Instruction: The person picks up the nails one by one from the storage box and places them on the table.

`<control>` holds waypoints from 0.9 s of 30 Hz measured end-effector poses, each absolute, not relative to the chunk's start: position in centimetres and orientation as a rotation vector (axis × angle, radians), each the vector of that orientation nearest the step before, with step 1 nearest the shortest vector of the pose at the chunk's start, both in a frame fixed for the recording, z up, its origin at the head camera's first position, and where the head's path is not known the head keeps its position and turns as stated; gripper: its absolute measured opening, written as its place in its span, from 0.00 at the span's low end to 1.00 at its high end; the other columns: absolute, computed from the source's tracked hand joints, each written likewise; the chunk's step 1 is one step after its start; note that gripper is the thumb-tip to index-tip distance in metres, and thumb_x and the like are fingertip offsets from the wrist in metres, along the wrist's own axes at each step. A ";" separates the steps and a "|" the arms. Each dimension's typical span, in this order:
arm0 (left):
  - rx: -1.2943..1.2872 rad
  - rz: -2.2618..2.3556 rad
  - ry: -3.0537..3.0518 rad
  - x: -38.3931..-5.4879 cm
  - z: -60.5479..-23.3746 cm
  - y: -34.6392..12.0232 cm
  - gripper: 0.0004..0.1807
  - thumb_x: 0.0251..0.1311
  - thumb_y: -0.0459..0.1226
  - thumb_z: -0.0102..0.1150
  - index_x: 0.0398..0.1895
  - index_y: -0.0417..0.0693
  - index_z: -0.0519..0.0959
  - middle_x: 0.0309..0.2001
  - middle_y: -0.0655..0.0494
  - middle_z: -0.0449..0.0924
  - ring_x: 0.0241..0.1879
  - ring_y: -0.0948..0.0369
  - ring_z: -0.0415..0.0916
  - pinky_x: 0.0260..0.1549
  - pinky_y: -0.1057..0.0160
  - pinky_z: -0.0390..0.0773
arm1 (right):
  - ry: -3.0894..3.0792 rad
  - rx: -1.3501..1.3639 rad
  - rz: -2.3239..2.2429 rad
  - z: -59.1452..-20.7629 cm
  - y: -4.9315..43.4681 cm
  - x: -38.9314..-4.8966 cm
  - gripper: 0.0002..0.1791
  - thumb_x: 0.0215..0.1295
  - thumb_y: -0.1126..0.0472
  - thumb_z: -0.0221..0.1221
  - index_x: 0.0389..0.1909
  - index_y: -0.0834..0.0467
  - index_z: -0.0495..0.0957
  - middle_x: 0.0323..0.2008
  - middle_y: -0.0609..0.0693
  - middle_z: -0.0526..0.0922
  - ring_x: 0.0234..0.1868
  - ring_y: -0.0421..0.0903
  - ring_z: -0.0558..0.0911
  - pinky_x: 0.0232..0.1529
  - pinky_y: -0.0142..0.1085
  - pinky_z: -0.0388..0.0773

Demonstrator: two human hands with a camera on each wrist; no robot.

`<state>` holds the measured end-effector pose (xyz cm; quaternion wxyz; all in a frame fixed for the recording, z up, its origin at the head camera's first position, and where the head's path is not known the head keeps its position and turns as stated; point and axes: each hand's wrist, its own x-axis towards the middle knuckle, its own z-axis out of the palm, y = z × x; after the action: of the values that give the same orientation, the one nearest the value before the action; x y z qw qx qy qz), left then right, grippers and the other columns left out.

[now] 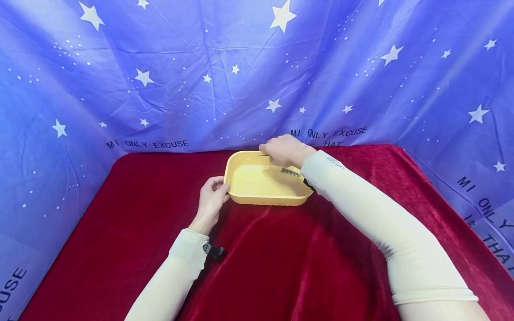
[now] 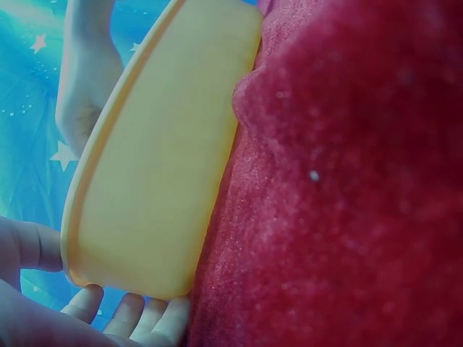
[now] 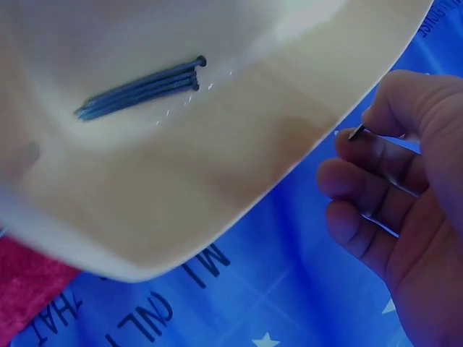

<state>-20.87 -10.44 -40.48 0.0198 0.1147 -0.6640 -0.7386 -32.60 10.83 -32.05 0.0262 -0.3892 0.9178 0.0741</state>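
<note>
A yellow plastic tray (image 1: 253,180) stands on the red cloth. At its left end my left hand (image 1: 210,198) grips the wall; in the left wrist view the thumb is at the rim and the fingers lie against the outside. Over the far right part of the tray, my right hand (image 1: 283,149) pinches a nail (image 3: 357,132) between thumb and forefinger, most of it hidden by the fingers. Several dark nails (image 3: 141,90) lie side by side on the tray's floor, heads together, below the right hand. The right forearm partly covers the tray's right end.
Red velvety cloth (image 1: 257,267) covers the table. Behind and at both sides hangs a blue curtain (image 1: 241,93) with white stars and printed words, close behind the tray. A small black device (image 1: 214,252) is strapped at the left wrist.
</note>
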 end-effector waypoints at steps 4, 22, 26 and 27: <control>0.359 -2.284 -2.063 -20.9 -40.5 -10.4 0.19 0.58 0.26 0.51 0.54 0.31 0.70 0.49 0.35 0.74 0.47 0.48 0.76 0.50 0.51 0.77 | 2.840 -1.200 0.243 -31.9 11.6 -32.1 0.08 0.60 0.66 0.52 0.38 0.53 0.75 0.29 0.47 0.76 0.32 0.48 0.76 0.34 0.45 0.76; 0.356 -2.286 -2.063 -21.0 -40.6 -10.5 0.18 0.58 0.27 0.51 0.53 0.32 0.71 0.48 0.36 0.74 0.46 0.49 0.76 0.49 0.52 0.78 | 2.961 -1.154 0.159 -32.0 17.3 -31.4 0.07 0.54 0.66 0.53 0.25 0.51 0.67 0.21 0.46 0.69 0.24 0.48 0.71 0.22 0.44 0.70; 0.355 -2.288 -2.064 -21.0 -40.7 -10.5 0.18 0.58 0.27 0.52 0.53 0.32 0.71 0.48 0.36 0.74 0.46 0.49 0.76 0.49 0.53 0.78 | 2.973 -1.128 0.155 -32.2 18.3 -31.1 0.07 0.53 0.66 0.54 0.25 0.51 0.67 0.22 0.46 0.70 0.25 0.49 0.72 0.24 0.45 0.71; 0.355 -2.289 -2.062 -21.0 -40.7 -10.5 0.18 0.58 0.27 0.52 0.53 0.32 0.71 0.48 0.36 0.74 0.46 0.49 0.76 0.49 0.53 0.78 | 2.973 -1.124 0.158 -32.2 18.6 -31.1 0.07 0.54 0.66 0.54 0.26 0.51 0.67 0.22 0.46 0.70 0.25 0.49 0.72 0.24 0.45 0.71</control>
<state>-20.96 -10.50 -40.68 0.0203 0.1143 -0.6649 -0.7379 -31.08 18.56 -32.22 -0.0205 -0.3530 0.9341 0.0497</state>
